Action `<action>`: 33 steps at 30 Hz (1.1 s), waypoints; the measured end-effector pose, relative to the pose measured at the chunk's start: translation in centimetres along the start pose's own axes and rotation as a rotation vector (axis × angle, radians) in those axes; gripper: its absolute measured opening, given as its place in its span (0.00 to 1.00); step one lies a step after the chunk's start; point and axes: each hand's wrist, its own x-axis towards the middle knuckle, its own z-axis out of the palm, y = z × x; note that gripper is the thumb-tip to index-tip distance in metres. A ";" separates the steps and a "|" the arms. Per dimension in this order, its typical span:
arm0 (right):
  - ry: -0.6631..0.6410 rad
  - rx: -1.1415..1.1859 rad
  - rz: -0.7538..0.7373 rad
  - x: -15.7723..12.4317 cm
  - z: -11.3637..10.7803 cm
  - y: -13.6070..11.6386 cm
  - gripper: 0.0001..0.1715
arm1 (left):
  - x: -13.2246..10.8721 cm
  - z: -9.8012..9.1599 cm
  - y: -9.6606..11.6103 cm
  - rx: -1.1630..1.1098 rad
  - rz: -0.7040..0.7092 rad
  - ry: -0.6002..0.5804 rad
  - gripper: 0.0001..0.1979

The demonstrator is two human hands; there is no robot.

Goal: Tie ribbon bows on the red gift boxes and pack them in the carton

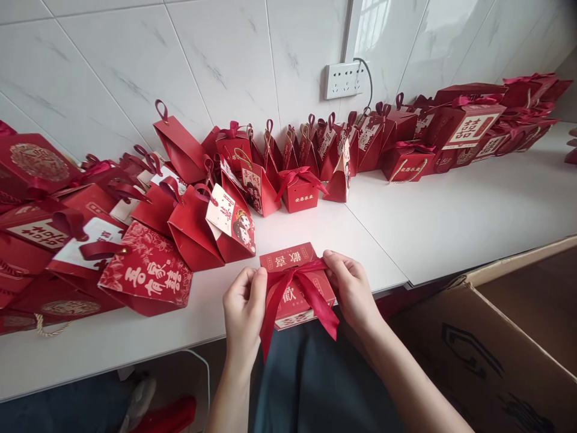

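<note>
A flat red gift box (282, 307) with gold lettering lies at the counter's front edge, close to my body. Around it runs a dark red ribbon (320, 294), tied in a bow on top with two tails hanging toward me. My left hand (246, 307) pinches the bow's left loop between thumb and fingers. On the other side, my right hand (351, 285) pinches the right loop near the box's corner. Both loops look pulled out sideways. Just beyond the box stands a small red box (302, 195) with its own bow.
Many red gift boxes (155, 267) crowd the left of the white counter (374, 222); more line the tiled wall (225, 54) toward the right. A wall socket (345, 81) with a cable sits above them. An open cardboard carton (473, 337) stands below right.
</note>
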 end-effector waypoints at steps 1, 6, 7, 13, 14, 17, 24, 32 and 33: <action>0.003 0.021 0.003 0.0 0.0 0.1 0.27 | 0.0 0.0 0.1 0.003 0.005 0.004 0.21; -0.017 0.142 0.024 0.0 0.0 0.4 0.28 | -0.4 0.2 0.3 -0.033 -0.017 0.011 0.21; -0.023 0.176 0.038 0.0 0.1 0.4 0.29 | -0.4 0.3 0.3 -0.057 -0.027 0.026 0.21; -0.014 0.172 0.070 0.3 -0.1 0.1 0.29 | -0.1 0.5 0.1 -0.158 -0.059 0.016 0.23; 0.009 0.101 0.015 0.1 -0.2 -0.2 0.26 | 0.0 0.4 0.0 -0.154 -0.056 0.006 0.23; 0.119 -0.230 -0.373 -0.9 -0.4 -1.5 0.13 | 0.3 0.0 -0.1 -0.121 -0.034 -0.039 0.23; -0.306 -1.042 -0.981 -3.5 1.6 -3.6 0.27 | 0.5 -0.4 -0.2 -0.066 0.007 -0.111 0.22; -0.298 -1.162 -0.997 -3.2 1.0 -2.8 0.10 | 0.4 -0.5 -0.9 -0.035 -0.007 -0.100 0.22; -0.314 -1.149 -1.014 -3.2 0.7 -2.8 0.09 | 0.4 -0.5 -1.0 -0.041 -0.005 -0.098 0.22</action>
